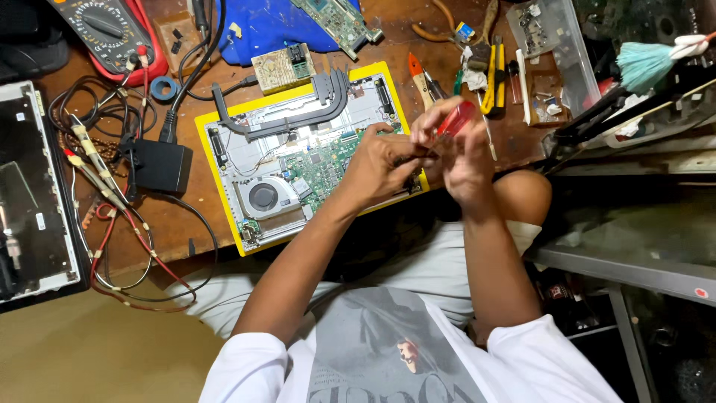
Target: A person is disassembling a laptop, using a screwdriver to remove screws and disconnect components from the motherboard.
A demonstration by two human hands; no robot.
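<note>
Where the two hands meet above the near right corner of the opened laptop (pixel 298 160), the right hand (pixel 468 160) has its grip closed around a red-handled screwdriver (pixel 455 121), the translucent handle standing out above the fingers and tilted away from the person. The left hand (pixel 380 164) lies just beside that grip, its fingers curled toward the tool's lower end; whether they pinch the tip, or anything at all, cannot be told, since the knuckles cover it. Largest item on record is the wooden surface (pixel 194 224), which carries everything beyond and to the left of the grip. Next in size, the laptop sits on a yellow mat (pixel 216 190) directly under and to the left of the hands, base cover off, with the circuit board (pixel 324 160) exposed just left of the left hand, a round fan (pixel 262 196) further left, and black heat pipes (pixel 291 112) beyond. A second opened laptop shell (pixel 33 194) lies well to the left. A black power adapter (pixel 160 166) with cables rests between the two machines. Beyond the grip stand yellow-handled pliers (pixel 498 78) and a small brush (pixel 419 75). A multimeter (pixel 104 30) lies at the far left, with its red and black probes (pixel 93 160) nearer.
</note>
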